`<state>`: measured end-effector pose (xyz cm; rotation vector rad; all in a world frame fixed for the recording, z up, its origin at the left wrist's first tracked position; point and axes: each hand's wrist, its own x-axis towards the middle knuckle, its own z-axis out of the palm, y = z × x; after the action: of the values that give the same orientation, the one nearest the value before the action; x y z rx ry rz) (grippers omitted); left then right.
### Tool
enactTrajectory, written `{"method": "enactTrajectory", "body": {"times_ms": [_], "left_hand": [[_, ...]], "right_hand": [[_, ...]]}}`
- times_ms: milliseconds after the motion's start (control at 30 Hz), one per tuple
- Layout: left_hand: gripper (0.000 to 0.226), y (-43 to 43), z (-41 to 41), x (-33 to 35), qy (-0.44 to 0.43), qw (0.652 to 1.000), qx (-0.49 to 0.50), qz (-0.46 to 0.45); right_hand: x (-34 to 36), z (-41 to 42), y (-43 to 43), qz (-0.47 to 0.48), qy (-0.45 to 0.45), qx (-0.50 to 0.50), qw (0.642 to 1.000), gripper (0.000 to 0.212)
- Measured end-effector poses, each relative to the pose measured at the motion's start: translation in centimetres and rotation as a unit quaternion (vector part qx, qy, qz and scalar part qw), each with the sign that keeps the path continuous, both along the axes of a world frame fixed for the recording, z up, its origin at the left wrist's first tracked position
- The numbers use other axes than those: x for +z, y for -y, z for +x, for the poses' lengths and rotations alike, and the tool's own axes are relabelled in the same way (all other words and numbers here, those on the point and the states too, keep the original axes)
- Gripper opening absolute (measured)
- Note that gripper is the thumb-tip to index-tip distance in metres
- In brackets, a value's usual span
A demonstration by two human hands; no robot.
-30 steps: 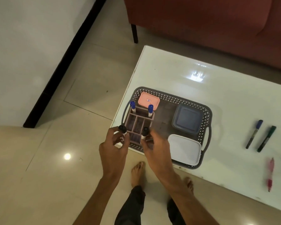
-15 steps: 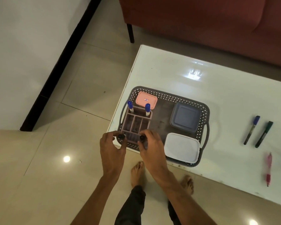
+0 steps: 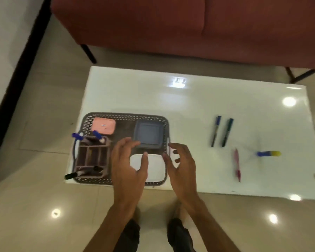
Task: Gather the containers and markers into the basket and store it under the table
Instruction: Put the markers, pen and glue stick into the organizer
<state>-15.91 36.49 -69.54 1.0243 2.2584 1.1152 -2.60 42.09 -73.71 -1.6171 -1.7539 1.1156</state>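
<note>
A grey perforated basket [image 3: 127, 116] stands at the white table's [image 3: 189, 110] near left corner. In it are a pink container [image 3: 103, 126], a blue-grey container [image 3: 148, 134], a white container [image 3: 154, 170] and a compartment organiser [image 3: 92, 157] with two blue-capped markers [image 3: 96, 135] and two black-capped markers [image 3: 71, 175]. My left hand [image 3: 128, 164] hovers over the basket's middle, fingers spread, holding nothing. My right hand [image 3: 182, 164] hovers by the basket's right handle, also holding nothing. On the table to the right lie a blue marker [image 3: 215, 130], a green marker [image 3: 227, 132], a pink pen [image 3: 237, 164] and a blue-yellow marker [image 3: 268, 153].
A red sofa [image 3: 171, 24] stands behind the table, its black leg [image 3: 88, 53] near the table's far left corner. A wall with a black skirting [image 3: 16, 70] runs along the left. My feet [image 3: 178, 231] stand on the tiled floor at the table's near edge.
Both hands let go of the black-capped markers in the organiser and moved right, over the basket's middle and right side. The view swung right, showing the whole table.
</note>
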Motion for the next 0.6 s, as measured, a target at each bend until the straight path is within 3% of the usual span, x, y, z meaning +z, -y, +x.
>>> {"method": "enactTrajectory", "body": {"times_ms": [200,467,600], "left_hand": [[0.025,-8.5,11.1,-2.6,0.032,0.990,-0.138,-0.004],[0.029,-16.1,19.9,-9.0,0.006,0.970,-0.225,-0.096],[0.031,-18.7,21.6,-12.0,-0.021,0.966,-0.210,-0.151]], "right_hand": [[-1.8,11.4,-4.5,-0.020,0.014,-0.178,0.984,0.025],[-5.6,19.3,-9.4,-0.042,0.063,-0.201,0.977,0.026],[-7.7,22.1,-10.5,-0.075,0.155,-0.193,0.966,0.028]]}}
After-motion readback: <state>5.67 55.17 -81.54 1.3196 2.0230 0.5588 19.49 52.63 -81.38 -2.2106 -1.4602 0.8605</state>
